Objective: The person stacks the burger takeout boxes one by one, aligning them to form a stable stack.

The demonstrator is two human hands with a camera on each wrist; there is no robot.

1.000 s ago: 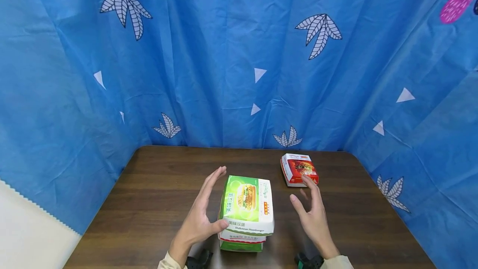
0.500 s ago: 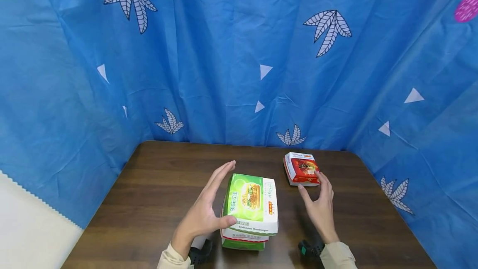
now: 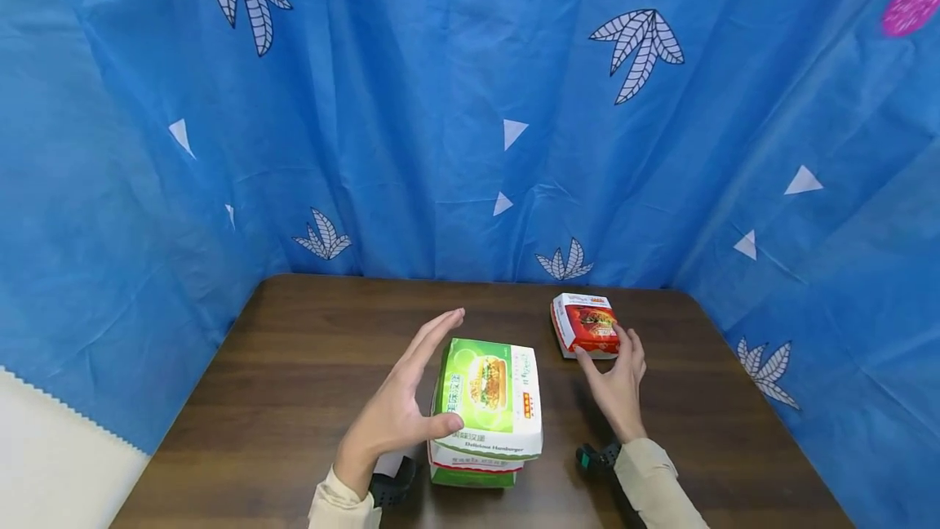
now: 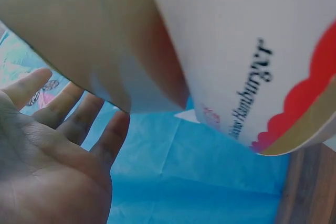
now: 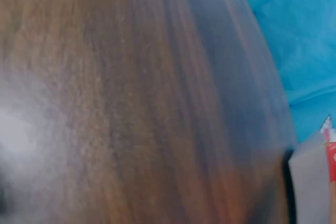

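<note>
A stack of hamburger boxes stands near the table's front: a green and white box (image 3: 481,390) on top, a red-edged white box (image 3: 477,462) under it and a green-sided one (image 3: 472,478) lowest. My left hand (image 3: 400,411) stands at the stack's left side, fingers extended and thumb at the top box's front corner. In the left wrist view, fingertips of the left hand (image 4: 63,150) are right at a carton's edge. Farther back, my right hand (image 3: 619,382) reaches a red and white hamburger box (image 3: 587,323), thumb and fingers spread over its near right edges.
The brown wooden table (image 3: 316,341) is bordered by a blue patterned curtain (image 3: 441,121) at the back and sides. A white surface (image 3: 51,464) shows at lower left. Black bands (image 3: 392,484) are on both wrists.
My right hand has moved forward to the red and white box, its thumb and fingers now at the box's near edges. The left hand stays beside the stack; the head view has shifted slightly.
</note>
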